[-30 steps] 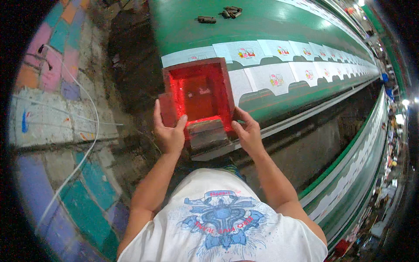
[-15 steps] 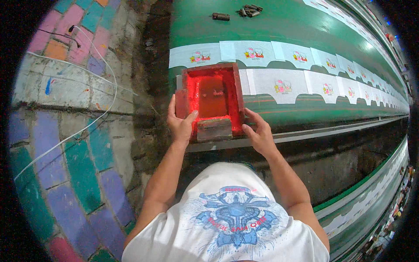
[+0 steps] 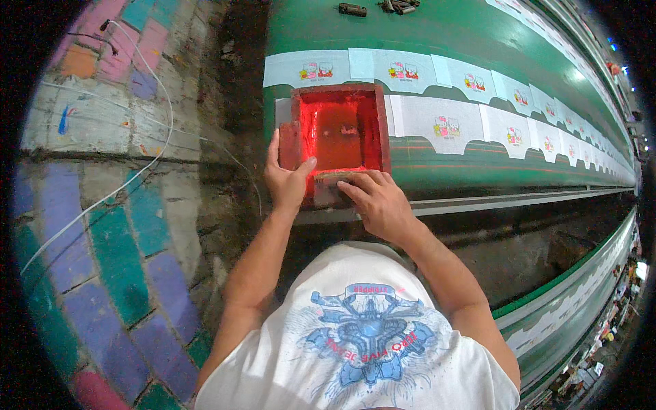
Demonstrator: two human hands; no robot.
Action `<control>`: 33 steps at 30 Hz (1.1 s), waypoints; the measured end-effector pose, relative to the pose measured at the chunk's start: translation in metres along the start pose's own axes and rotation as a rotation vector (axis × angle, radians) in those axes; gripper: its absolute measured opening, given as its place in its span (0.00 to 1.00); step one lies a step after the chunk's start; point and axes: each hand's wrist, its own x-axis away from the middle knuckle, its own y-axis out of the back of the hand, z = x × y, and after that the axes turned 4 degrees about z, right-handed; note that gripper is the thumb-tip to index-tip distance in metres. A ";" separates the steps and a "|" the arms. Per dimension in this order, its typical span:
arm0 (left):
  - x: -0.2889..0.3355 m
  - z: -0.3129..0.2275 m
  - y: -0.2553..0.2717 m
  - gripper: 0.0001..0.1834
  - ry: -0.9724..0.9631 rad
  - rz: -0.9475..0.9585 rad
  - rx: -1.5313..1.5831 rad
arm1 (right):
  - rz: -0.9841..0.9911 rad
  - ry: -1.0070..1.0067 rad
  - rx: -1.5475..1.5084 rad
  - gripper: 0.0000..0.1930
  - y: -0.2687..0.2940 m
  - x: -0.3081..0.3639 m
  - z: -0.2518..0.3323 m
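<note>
A screen printing frame (image 3: 384, 130) with red ink inside lies on the near left end of a long green table, over the end of a row of white fabric pieces (image 3: 410, 113). My left hand (image 3: 287, 179) grips the frame's left side, thumb up on the inner near corner. At the frame's near side, my right hand (image 3: 383, 206) has its fingers closed on the top edge of a squeegee (image 3: 329, 177), a flat ink-stained blade. The fabric beneath the frame is mostly hidden.
Printed white pieces (image 3: 403, 68) lie in two rows along the green table (image 3: 307, 34). Dark metal cylinders (image 3: 352, 9) rest at its far side. A metal rail (image 3: 471, 203) edges the table. A white cable (image 3: 164, 130) crosses the painted brick floor at left.
My right hand has moved left from the frame's right side onto the squeegee. My left hand keeps its hold on the frame. The view has shifted slightly.
</note>
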 end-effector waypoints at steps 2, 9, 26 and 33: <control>0.000 0.001 0.001 0.57 -0.008 0.003 -0.039 | -0.017 0.012 0.002 0.34 0.004 -0.005 0.000; -0.003 0.008 0.005 0.57 -0.038 0.021 -0.078 | 0.007 0.021 0.065 0.29 0.006 -0.024 0.003; -0.003 0.005 0.007 0.51 -0.026 0.011 -0.015 | 0.243 -0.078 0.039 0.23 0.038 -0.127 -0.084; -0.003 0.009 0.007 0.49 -0.044 0.019 0.056 | -0.023 -0.041 0.118 0.30 0.025 -0.141 -0.090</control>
